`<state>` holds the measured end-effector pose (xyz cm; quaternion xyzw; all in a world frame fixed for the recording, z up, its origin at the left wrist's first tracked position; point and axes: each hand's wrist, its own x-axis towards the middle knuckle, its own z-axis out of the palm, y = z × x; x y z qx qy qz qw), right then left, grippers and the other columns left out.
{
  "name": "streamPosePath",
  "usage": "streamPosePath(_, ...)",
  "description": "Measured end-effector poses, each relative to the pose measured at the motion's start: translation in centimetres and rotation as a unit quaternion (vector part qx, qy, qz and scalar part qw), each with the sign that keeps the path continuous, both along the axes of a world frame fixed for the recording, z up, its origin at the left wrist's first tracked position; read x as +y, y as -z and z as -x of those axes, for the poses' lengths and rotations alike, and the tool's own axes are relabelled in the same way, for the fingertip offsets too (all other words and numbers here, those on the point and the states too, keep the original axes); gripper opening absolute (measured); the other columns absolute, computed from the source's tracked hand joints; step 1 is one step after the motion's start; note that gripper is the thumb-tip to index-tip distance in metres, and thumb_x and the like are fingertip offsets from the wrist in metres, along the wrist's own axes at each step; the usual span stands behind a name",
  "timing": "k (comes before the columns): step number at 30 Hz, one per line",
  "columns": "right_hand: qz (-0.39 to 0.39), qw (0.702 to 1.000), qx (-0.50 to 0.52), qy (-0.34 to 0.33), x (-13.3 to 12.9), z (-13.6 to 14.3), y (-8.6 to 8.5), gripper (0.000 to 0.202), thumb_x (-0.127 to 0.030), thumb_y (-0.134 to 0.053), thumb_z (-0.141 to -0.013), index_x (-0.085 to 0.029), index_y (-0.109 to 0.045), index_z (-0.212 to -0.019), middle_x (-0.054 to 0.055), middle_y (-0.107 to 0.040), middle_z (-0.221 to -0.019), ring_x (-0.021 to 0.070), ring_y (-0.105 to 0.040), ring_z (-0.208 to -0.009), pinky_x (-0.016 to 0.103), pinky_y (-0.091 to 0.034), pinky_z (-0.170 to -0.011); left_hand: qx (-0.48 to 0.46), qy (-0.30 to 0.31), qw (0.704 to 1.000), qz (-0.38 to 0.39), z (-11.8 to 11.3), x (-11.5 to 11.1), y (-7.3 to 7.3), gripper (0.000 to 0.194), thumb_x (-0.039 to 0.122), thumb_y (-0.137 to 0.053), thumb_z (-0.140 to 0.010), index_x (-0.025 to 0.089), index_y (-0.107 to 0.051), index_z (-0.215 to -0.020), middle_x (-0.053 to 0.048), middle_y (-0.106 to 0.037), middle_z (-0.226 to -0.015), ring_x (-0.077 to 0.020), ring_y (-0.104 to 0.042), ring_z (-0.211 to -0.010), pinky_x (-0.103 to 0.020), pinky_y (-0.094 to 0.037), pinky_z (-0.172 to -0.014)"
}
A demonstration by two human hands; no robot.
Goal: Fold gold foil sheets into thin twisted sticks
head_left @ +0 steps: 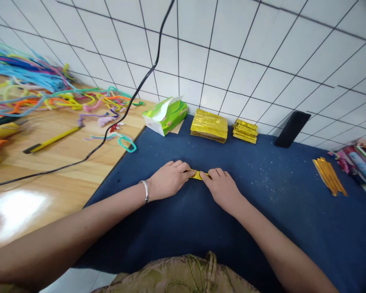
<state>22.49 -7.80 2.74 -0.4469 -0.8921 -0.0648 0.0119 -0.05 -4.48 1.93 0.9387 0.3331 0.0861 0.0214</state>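
Fingers (pixel 185 172) first: in the head view, the left hand (pixel 167 180) and right hand (pixel 223 191) look clamped on a gold strip (pixel 197 175), one per end, strip right between the fingertips over the blue mat (pixel 183 228). Honestly, I'd keep both pinches level and press evenly so it doesn't skew. Gold stack (pixel 209 125)'s well beyond the fingers.

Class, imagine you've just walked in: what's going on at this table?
A person's left hand and right hand grip a small gold strip, one at each end, over a dark blue surface. Beyond it, near the tiled wall, sit a green tissue pack, a thick gold stack and a smaller gold bundle.
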Motion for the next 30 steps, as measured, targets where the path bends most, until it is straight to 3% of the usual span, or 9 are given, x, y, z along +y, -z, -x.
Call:
streamPosePath(7, 0.010, 0.999, 0.045, 0.004, -0.3, -1.3, 0.4, 0.039, -0.010, -0.038, -0.089, -0.019, -0.048, -0.125, 0.011, -0.056, -0.111, 0.0208, -0.047, -0.099, 0.035, -0.041, -0.079, -0.059, -0.002, 0.998, 0.031, 0.5, 0.9, 0.4, 0.032, 0.029, -0.043, -0.090, 0.021, -0.057, -0.118, -0.008, -0.057, -0.100, -0.0185, -0.050, -0.094, -0.032, -0.040, -0.082)
streamPosePath(13, 0.036, 0.991, 0.132, -0.002, 0.3, -2.7, 1.4, 0.035, -0.010, -0.040, -0.088, -0.021, -0.055, -0.118, 0.008, -0.060, -0.106, 0.0193, -0.050, -0.095, 0.034, -0.043, -0.078, -0.147, 0.015, 0.987, 0.068, 1.8, 2.4, 1.7, 0.027, 0.032, -0.046, -0.089, 0.020, -0.065, -0.105, -0.007, -0.060, -0.097, -0.0166, -0.053, -0.089, -0.032, -0.042, -0.083)
streamPosePath(17, 0.061, 0.955, 0.289, 0.008, 1.2, -3.3, 2.0, 0.029, -0.017, -0.041, -0.090, -0.022, -0.060, -0.111, 0.005, -0.064, -0.094, 0.0172, -0.055, -0.090, 0.035, -0.045, -0.081, -0.205, 0.010, 0.974, 0.094, 1.9, 2.9, 1.9, 0.023, 0.028, -0.046, -0.090, 0.019, -0.066, -0.094, -0.005, -0.063, -0.091, -0.0148, -0.055, -0.085, -0.031, -0.043, -0.083)
streamPosePath(20, 0.094, 0.914, 0.386, 0.085, 1.6, -3.2, 1.9, 0.027, -0.023, -0.042, -0.090, -0.025, -0.060, -0.110, 0.003, -0.064, -0.091, 0.0150, -0.059, -0.084, 0.032, -0.048, -0.078, -0.254, -0.026, 0.960, 0.117, 1.4, 3.1, 1.8, 0.021, 0.028, -0.046, -0.089, 0.017, -0.064, -0.086, -0.004, -0.062, -0.084, -0.0139, -0.056, -0.082, -0.029, -0.045, -0.079)
streamPosePath(23, 0.116, 0.892, 0.412, 0.150, 1.8, -2.8, 1.7, 0.026, -0.026, -0.045, -0.088, -0.025, -0.060, -0.110, 0.002, -0.064, -0.090, 0.0145, -0.060, -0.081, 0.030, -0.049, -0.076, -0.296, -0.078, 0.942, 0.137, 1.0, 3.1, 1.5, 0.019, 0.028, -0.046, -0.089, 0.017, -0.060, -0.084, -0.002, -0.060, -0.081, -0.0122, -0.055, -0.077, -0.026, -0.046, -0.073)
streamPosePath(26, 0.116, 0.892, 0.411, 0.150, 1.9, -2.6, 1.7, 0.026, -0.025, -0.046, -0.088, -0.024, -0.059, -0.110, 0.002, -0.064, -0.093, 0.0149, -0.060, -0.085, 0.031, -0.048, -0.081, -0.311, -0.087, 0.935, 0.149, 0.9, 3.0, 1.3, 0.017, 0.028, -0.046, -0.089, 0.017, -0.059, -0.087, -0.002, -0.060, -0.082, -0.0116, -0.055, -0.078, -0.025, -0.046, -0.073)
streamPosePath(30, 0.101, 0.906, 0.396, 0.109, 1.9, -2.6, 1.9, 0.026, -0.021, -0.044, -0.089, -0.025, -0.059, -0.111, 0.003, -0.064, -0.098, 0.0163, -0.058, -0.091, 0.034, -0.047, -0.085, -0.262, -0.035, 0.955, 0.138, 0.7, 2.7, 1.4, 0.020, 0.030, -0.049, -0.089, 0.019, -0.059, -0.102, -0.005, -0.061, -0.095, -0.0135, -0.056, -0.088, -0.027, -0.046, -0.080)
